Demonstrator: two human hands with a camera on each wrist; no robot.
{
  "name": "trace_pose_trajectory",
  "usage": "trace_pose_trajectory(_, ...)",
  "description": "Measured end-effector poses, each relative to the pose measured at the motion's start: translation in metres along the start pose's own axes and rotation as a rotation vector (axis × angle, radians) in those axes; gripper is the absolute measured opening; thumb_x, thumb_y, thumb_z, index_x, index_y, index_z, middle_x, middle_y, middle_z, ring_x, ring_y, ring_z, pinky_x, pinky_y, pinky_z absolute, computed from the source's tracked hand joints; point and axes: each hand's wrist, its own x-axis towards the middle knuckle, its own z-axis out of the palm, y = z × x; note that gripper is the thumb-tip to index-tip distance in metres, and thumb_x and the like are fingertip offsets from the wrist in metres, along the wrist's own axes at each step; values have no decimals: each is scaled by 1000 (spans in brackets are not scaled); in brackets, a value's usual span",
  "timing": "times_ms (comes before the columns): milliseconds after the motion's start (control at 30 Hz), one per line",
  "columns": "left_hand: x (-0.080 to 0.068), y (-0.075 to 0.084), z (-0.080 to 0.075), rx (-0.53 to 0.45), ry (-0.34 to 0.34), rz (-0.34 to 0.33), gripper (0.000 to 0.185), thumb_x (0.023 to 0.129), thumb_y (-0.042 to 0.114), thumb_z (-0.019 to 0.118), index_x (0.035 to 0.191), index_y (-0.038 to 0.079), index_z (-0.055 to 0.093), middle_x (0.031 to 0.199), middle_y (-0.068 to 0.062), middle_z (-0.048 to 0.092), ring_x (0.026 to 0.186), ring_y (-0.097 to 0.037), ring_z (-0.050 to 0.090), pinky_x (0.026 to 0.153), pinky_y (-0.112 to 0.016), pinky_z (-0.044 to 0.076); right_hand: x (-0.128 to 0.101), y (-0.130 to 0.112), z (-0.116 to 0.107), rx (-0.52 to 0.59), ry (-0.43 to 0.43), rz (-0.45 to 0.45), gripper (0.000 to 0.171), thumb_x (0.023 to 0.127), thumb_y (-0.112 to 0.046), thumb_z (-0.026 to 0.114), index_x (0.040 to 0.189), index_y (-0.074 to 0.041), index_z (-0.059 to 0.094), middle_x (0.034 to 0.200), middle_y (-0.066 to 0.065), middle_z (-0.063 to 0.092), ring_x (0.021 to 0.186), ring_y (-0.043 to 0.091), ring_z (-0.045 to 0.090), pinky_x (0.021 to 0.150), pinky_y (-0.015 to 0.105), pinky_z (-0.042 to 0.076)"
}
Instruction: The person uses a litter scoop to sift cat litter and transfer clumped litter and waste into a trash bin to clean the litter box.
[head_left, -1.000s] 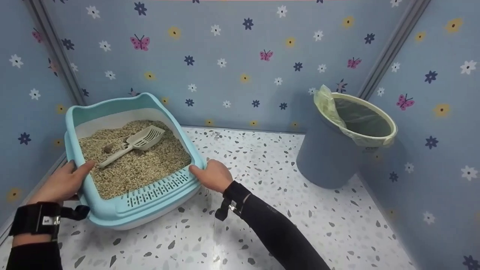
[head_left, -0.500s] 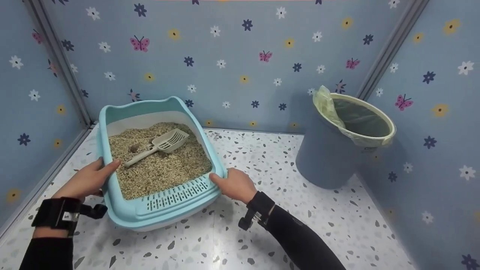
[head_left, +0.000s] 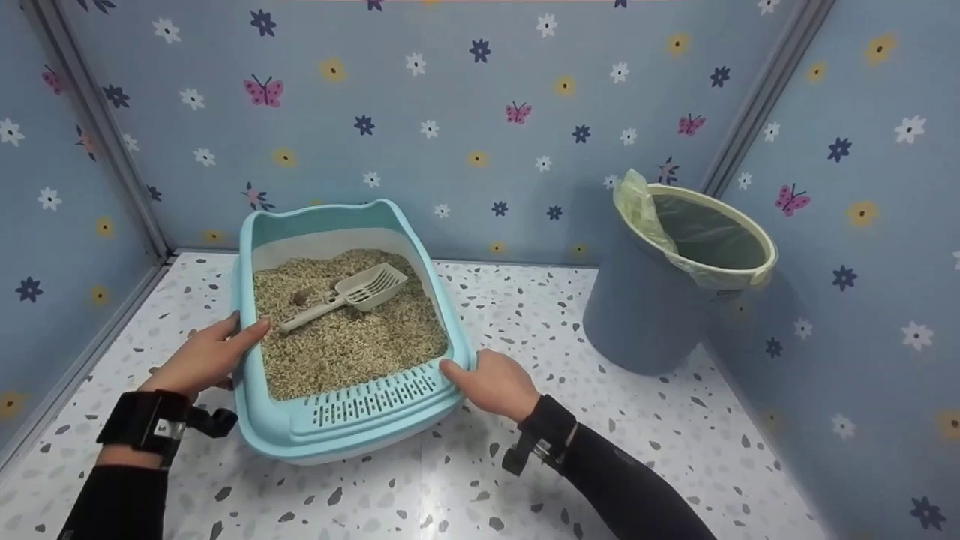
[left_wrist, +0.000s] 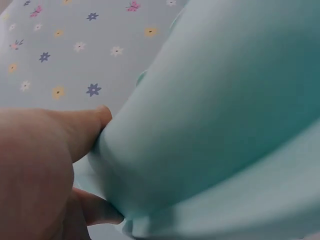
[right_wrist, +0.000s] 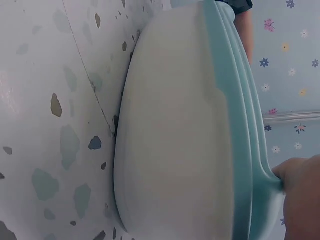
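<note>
The litter box [head_left: 352,431] had been shifted rightward over the last second, away from the left wall [head_left: 67,180], so its repositioning was apparently still under way. It was held between the left hand [head_left: 199,360], fingers curled round its side rim, and the right hand [head_left: 499,384], clasped at the near right corner. The scoop [head_left: 360,294] was left on the litter [head_left: 367,337], handle end just beside the left fingers; the lined bin [head_left: 645,315] was seen beyond the right ones. Fingertips underneath were largely hidden, and contact with the floor [head_left: 450,487] could not be confirmed.
</note>
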Motion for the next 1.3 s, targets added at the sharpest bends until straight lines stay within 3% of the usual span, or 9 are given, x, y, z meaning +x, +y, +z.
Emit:
trace_pose_trajectory(100, 1, 1, 2, -2, 6, 8, 94, 117, 62, 44, 177, -2, 10, 142, -38, 61, 110, -32, 73, 85, -51, 67, 1, 0, -9, -20, -58, -6, 65, 103, -75, 57, 101, -12, 69, 80, 2, 62, 64, 18, 58, 59, 34, 47)
trace_pose_trajectory(233, 3, 4, 3, 2, 13, 14, 95, 116, 64, 44, 177, -1, 10, 142, -38, 61, 112, -35, 72, 85, -51, 67, 16, -4, -23, 10, -91, -43, 73, 103, -75, 61, 112, -3, 67, 90, 10, 67, 71, 23, 66, 61, 36, 55)
trace_pose_trajectory(367, 4, 4, 3, 0, 12, 14, 96, 116, 65, 44, 178, 0, 8, 149, -42, 55, 118, -42, 71, 85, -53, 67, 46, -6, -27, 52, -26, -98, 82, 104, -74, 63, 128, 4, 69, 104, 16, 74, 86, 25, 71, 72, 37, 61)
trace_pose_trajectory(500, 5, 3, 4, -5, 11, 8, 97, 116, 65, 44, 178, 1, 7, 155, -44, 50, 124, -49, 67, 87, -55, 67, 71, -3, -25, 45, 18, -135, 78, 106, -70, 62, 137, 1, 70, 108, 12, 75, 91, 22, 70, 78, 36, 60)
trace_pose_trajectory(700, 5, 3, 4, -2, 2, -7, 102, 114, 69, 44, 177, 1, 2, 161, -45, 41, 134, -59, 59, 90, -57, 66, 80, -1, -20, 51, -16, -182, 54, 111, -61, 59, 114, -8, 73, 85, 3, 65, 71, 17, 62, 63, 31, 53)
trace_pose_trajectory(867, 7, 2, 5, 5, -9, -23, 104, 114, 69, 43, 176, -1, -3, 165, -46, 34, 139, -62, 55, 92, -59, 66, 75, 1, -17, 47, -3, -178, 50, 111, -59, 58, 109, -10, 72, 81, 1, 62, 66, 15, 60, 59, 29, 50)
trace_pose_trajectory(1000, 11, 3, 9, -9, -12, -22, 105, 113, 71, 44, 177, 2, -4, 163, -45, 38, 132, -57, 61, 89, -56, 66, 69, 6, -16, 55, 21, -153, 49, 111, -59, 58, 104, -12, 71, 79, 0, 62, 64, 14, 59, 58, 29, 50)
trace_pose_trajectory(1167, 13, 7, 16, -18, -18, -1, 100, 115, 67, 46, 178, 6, 0, 152, -41, 53, 116, -41, 71, 80, -50, 67, 57, 15, -15, 89, 46, -126, 47, 112, -57, 59, 102, -13, 71, 77, 1, 62, 62, 14, 58, 57, 30, 51)
trace_pose_trajectory(1300, 15, 10, 19, -20, -37, 19, 99, 114, 68, 45, 179, 7, 0, 154, -42, 50, 115, -40, 72, 77, -52, 68, 47, 22, -17, 97, 67, -140, 48, 112, -59, 60, 103, -13, 72, 76, 0, 61, 60, 14, 56, 56, 30, 49)
